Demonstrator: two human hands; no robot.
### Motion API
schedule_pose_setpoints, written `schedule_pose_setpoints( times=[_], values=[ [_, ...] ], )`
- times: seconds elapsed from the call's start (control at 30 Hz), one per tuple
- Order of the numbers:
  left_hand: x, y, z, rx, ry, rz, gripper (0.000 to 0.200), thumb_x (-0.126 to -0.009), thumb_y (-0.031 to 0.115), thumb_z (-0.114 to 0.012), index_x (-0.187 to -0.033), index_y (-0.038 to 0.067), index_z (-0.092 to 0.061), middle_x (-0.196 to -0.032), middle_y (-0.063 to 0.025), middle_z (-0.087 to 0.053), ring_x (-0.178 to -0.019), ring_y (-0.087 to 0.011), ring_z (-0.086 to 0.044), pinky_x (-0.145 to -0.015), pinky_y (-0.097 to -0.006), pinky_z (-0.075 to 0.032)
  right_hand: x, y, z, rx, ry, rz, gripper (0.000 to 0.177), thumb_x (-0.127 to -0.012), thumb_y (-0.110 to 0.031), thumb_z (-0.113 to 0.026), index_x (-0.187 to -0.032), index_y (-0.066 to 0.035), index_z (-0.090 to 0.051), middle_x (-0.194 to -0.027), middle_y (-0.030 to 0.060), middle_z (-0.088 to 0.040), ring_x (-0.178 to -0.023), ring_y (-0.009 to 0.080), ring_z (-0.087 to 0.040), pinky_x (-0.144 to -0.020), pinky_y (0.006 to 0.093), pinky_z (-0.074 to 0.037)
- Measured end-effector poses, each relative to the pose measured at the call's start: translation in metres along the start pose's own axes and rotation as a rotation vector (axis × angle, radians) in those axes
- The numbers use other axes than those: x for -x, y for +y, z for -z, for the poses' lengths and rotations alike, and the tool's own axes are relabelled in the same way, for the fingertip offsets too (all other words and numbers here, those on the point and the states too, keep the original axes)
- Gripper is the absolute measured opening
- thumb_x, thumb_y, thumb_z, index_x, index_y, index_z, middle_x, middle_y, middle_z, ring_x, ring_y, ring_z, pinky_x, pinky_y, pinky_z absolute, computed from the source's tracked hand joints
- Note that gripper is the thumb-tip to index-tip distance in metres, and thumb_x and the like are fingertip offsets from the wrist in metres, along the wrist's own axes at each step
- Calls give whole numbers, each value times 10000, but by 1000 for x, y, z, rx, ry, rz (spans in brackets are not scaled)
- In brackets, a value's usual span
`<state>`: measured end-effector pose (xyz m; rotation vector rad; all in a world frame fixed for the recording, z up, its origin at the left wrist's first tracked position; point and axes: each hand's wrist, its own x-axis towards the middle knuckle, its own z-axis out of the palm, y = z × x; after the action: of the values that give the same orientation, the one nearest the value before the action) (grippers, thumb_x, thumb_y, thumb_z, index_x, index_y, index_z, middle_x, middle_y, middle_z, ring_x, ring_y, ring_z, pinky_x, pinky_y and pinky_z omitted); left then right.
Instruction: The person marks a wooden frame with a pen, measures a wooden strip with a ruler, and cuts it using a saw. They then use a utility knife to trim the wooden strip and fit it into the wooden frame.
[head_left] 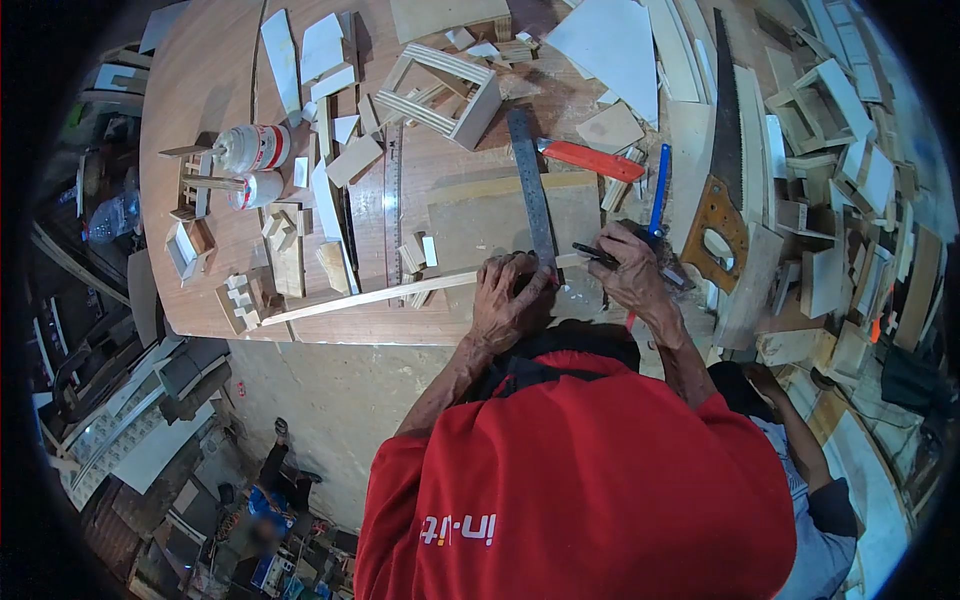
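A long thin wooden strip runs across the front of the table, and my left hand presses on it with fingers curled. Under those fingers is the near end of a steel rule, its blade pointing away across a flat board. Whether the rule has a square's stock at that end is hidden by my hand. To the right, my right hand is closed around a dark pen-like tool, its tip pointing left toward the rule. A blue slim tool and a red-handled tool lie just beyond.
A handsaw lies on the right with stacked wood pieces. Glue bottles, a small wooden frame, a clear ruler and offcuts cover the table. Another person sits close at the right; one more is lower left.
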<state>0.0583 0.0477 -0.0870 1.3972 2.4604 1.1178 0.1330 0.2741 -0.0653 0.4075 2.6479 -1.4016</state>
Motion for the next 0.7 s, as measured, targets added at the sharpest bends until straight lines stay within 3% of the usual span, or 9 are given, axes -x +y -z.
schedule_pose_setpoints(
  times=[0.7],
  values=[
    [-1, 2, 2, -44, -3, -10, 556, -666, 187, -773, -1201, 175, -621, -1183, -85, -539, -1080, -302, -517, -879, -466, -411, -1, -1, 1, 12, -10, 4, 251, -700, -80, -728, -893, 22, -604, -933, 135, -576, -901, 338, -586, -783, 402, -471]
  ],
)
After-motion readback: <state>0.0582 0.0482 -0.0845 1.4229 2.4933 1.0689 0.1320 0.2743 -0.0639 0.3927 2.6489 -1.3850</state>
